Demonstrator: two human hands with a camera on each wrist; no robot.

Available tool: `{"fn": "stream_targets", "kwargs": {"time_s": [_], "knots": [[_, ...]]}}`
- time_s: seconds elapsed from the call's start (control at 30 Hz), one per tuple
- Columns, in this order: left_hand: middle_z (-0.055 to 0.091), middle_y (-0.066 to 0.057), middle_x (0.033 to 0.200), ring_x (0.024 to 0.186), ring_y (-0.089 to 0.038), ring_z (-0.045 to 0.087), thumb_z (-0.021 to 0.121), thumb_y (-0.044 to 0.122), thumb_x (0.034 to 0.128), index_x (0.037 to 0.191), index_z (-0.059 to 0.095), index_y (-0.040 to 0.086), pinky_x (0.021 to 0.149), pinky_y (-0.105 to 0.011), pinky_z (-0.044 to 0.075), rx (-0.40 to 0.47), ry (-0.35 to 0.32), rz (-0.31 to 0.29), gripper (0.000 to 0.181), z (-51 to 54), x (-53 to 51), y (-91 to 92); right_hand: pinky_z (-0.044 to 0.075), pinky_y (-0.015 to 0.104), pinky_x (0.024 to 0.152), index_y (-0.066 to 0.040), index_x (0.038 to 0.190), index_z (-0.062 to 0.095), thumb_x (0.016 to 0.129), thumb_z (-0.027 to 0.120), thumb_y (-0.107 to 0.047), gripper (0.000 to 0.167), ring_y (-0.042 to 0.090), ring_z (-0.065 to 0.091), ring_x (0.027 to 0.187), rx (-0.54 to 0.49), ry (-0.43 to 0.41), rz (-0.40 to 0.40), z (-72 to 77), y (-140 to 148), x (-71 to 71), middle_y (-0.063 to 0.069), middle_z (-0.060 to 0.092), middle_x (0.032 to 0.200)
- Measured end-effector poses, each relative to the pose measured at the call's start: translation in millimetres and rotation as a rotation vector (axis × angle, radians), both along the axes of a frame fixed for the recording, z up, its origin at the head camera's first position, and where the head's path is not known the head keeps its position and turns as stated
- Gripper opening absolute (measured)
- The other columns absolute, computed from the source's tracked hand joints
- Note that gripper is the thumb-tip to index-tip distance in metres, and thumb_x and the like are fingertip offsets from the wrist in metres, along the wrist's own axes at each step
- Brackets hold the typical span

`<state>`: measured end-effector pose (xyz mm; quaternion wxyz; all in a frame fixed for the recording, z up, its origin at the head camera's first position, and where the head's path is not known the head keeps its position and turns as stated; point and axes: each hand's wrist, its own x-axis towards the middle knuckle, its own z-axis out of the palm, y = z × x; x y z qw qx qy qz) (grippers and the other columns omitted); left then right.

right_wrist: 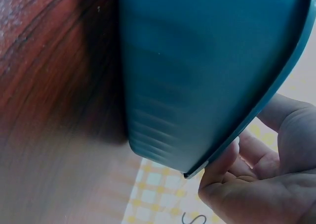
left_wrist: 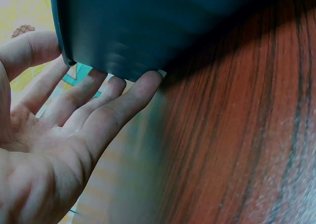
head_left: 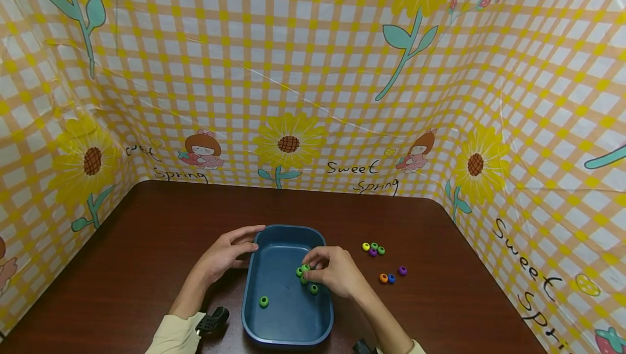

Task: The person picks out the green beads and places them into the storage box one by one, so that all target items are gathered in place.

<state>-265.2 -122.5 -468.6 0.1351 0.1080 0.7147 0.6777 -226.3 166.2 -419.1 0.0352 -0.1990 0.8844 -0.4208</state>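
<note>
A deep blue plastic tray (head_left: 279, 321) stands on the table. My left hand (head_left: 225, 253) holds its far left side, thumb over the rim and fingertips against the outer wall (left_wrist: 123, 31). Over the right rim reaches my right hand (head_left: 337, 272), its thumb and forefinger pinching a green bead (head_left: 305, 268) inside the tray. Other green beads lie close below those fingertips, partly hidden by them. One more green bead (head_left: 264, 302) lies apart, near the tray's left side. In the right wrist view the tray wall hides the beads and part of my right hand (right_wrist: 256, 169).
Right of the tray, a yellow bead (head_left: 365, 246), two green beads (head_left: 377, 248) and a purple bead (head_left: 373, 253) lie together. Nearer are an orange bead (head_left: 383, 278), a blue bead (head_left: 391, 278) and another purple bead (head_left: 402, 271). A patterned cloth (head_left: 303, 71) walls the dark table (head_left: 171, 223).
</note>
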Motion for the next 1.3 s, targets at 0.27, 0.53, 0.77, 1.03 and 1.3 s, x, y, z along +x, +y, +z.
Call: {"fn": "stream_targets", "kwargs": {"time_s": [0.27, 0.53, 0.77, 1.03, 1.3], "knots": [[0.046, -0.018, 0.156, 0.133, -0.041, 0.055, 0.061, 0.013, 0.1011, 0.150, 0.051, 0.014, 0.093, -0.054, 0.056, -0.009, 0.008, 0.002, 0.050, 1.1, 1.3, 0.2, 0.049, 0.022, 0.065, -0.012, 0.091, 0.077, 0.079, 0.085, -0.010, 0.015, 0.011, 0.059, 0.074, 0.011, -0.013, 0.036, -0.6, 0.6, 0.1, 0.000, 0.068, 0.081], [0.046, -0.016, 0.156, 0.133, -0.041, 0.055, 0.061, 0.012, 0.1012, 0.149, 0.052, 0.015, 0.094, -0.054, 0.056, -0.007, 0.000, 0.009, 0.049, 1.7, 1.3, -0.1, 0.049, 0.023, 0.066, -0.010, 0.091, 0.076, 0.078, 0.085, -0.008, 0.017, 0.013, 0.059, 0.076, 0.028, -0.034, 0.061, -2.5, 0.5, -1.3, 0.006, 0.069, 0.083], [0.046, -0.016, 0.157, 0.133, -0.040, 0.055, 0.059, 0.010, 0.1018, 0.150, 0.050, 0.015, 0.093, -0.053, 0.057, -0.001, 0.002, 0.000, 0.050, 0.2, 0.1, -0.4, 0.049, 0.023, 0.066, -0.008, 0.091, 0.074, 0.076, 0.086, -0.007, 0.019, 0.014, 0.059, 0.077, 0.033, -0.050, 0.081, -1.3, 1.0, -0.2, 0.005, 0.068, 0.084], [0.046, -0.016, 0.156, 0.133, -0.041, 0.055, 0.060, 0.012, 0.1015, 0.150, 0.051, 0.016, 0.094, -0.055, 0.056, -0.013, 0.009, 0.004, 0.049, -1.0, -1.2, -0.9, 0.049, 0.024, 0.066, -0.008, 0.092, 0.074, 0.076, 0.086, -0.007, 0.020, 0.014, 0.059, 0.078, 0.046, -0.062, 0.090, -0.1, 0.1, -0.5, 0.004, 0.068, 0.083], [0.047, -0.016, 0.155, 0.132, -0.040, 0.056, 0.063, 0.015, 0.1006, 0.149, 0.052, 0.016, 0.094, -0.056, 0.055, -0.016, 0.008, 0.008, 0.050, -0.5, -0.8, -0.8, 0.048, 0.023, 0.066, -0.007, 0.092, 0.074, 0.076, 0.086, -0.007, 0.020, 0.014, 0.058, 0.078, 0.041, -0.071, 0.088, -0.2, 0.2, 0.0, 0.004, 0.067, 0.083]]}}
